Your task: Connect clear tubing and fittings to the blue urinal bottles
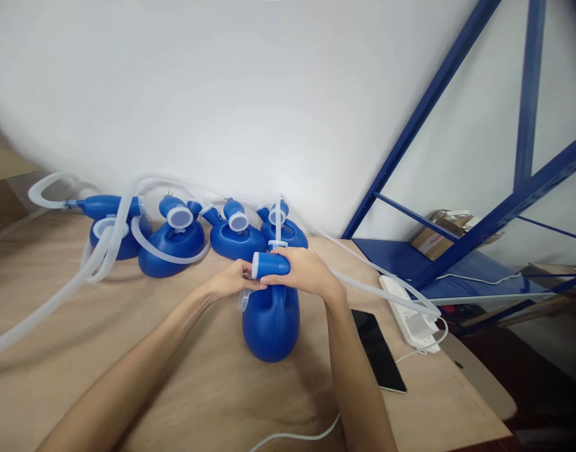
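A blue plastic urinal bottle (270, 326) with a moulded handle stands on the table in front of me. Over its top, my right hand (309, 270) is wrapped round a blue cylindrical funnel piece (275, 264) lying sideways, its white-rimmed end facing left. The fingers of my left hand (232, 280) are closed at that white rim; their tips are partly hidden. Just under the left fingers hangs a clear cap (243, 300) at the bottle's side. Whether the funnel is attached to the bottle is hidden by my hands.
Several similar blue bottles (171, 248) stand along the wall, with pale flexible tubes (97, 257) looping left and right. To the right lie a black phone (378, 351) and a white power strip (408, 314). A blue metal shelf (386, 257) stands beyond the wooden table (194, 389).
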The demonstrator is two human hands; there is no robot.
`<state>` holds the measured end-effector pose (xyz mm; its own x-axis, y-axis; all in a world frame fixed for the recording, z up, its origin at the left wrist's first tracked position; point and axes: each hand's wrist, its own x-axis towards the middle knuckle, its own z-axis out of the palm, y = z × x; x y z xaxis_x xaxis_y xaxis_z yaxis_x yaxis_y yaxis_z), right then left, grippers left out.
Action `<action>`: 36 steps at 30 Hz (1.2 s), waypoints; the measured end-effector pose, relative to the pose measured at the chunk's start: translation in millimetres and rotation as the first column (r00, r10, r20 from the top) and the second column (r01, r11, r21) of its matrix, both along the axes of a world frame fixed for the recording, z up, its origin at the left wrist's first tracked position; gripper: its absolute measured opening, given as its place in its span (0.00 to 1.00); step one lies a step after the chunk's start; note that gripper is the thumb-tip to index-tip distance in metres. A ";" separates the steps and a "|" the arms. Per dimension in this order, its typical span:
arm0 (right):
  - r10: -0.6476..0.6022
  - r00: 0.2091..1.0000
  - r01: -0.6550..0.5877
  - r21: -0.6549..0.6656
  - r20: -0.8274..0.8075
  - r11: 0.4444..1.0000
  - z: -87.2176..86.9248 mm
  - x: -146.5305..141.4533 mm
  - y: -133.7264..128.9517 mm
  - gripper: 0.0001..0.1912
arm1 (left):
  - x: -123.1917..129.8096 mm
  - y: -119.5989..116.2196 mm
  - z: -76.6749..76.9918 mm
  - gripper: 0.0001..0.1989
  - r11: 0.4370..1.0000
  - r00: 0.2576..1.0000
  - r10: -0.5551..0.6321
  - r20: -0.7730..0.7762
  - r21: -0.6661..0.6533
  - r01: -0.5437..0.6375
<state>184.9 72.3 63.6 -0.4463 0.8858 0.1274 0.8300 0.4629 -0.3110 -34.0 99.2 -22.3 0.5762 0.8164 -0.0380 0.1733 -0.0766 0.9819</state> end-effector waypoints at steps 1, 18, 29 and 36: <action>0.001 1.000 -0.001 0.003 0.000 1.000 -0.2 0.0 -0.1 0.34 | 1.7 0.5 -1.3 0.18 1.000 1.000 0.020 -0.001 0.001 -0.020; -0.028 0.999 0.027 0.024 0.035 0.999 -1.9 -0.8 -1.2 0.35 | -46.7 -8.0 55.2 0.21 0.969 0.957 0.162 -0.241 0.225 -0.107; 0.032 0.999 -0.032 0.019 0.012 0.999 -2.1 1.7 -0.3 0.31 | -15.7 -21.5 53.3 0.20 0.947 0.993 0.048 -0.104 0.320 -0.012; 0.087 0.996 -0.087 0.015 0.029 0.996 -0.9 1.3 -2.4 0.35 | -41.5 -19.8 67.1 0.18 0.959 0.970 -0.045 -0.238 0.262 0.109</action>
